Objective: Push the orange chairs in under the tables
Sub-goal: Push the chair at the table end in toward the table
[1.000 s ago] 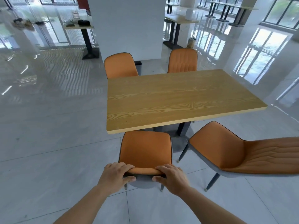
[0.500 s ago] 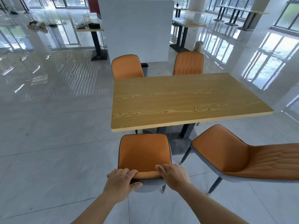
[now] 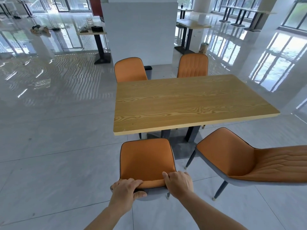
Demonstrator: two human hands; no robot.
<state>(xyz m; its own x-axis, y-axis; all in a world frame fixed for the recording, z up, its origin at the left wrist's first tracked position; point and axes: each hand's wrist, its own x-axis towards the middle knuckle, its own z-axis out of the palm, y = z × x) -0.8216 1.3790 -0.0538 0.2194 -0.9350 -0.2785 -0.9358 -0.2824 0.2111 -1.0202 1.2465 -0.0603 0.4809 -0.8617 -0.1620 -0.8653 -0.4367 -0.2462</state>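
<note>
Head view: left hand [image 3: 125, 188], right hand [image 3: 179, 183] grip clamped on orange chair [image 3: 146, 161] backrest, near table [image 3: 191, 103].

This is looking like a canteen or dining hall, large and open. A wood-grain table [image 3: 191, 103] on a dark pedestal is standing at centre frame, with padded orange seats sitting round it: the near chair [image 3: 146, 158] at lower centre, a side chair [image 3: 249, 161] at lower right, a far left chair [image 3: 130, 69] and a far right chair [image 3: 192, 65] above the tabletop. Matching furniture is repeating behind: a second table [image 3: 92, 32] at upper left, a third table [image 3: 192, 24] at upper right. Tall windows [image 3: 295, 15] are reflecting in the glossy tiled floor [image 3: 49, 130], and a white pillar [image 3: 141, 30] is rising at top centre.
</note>
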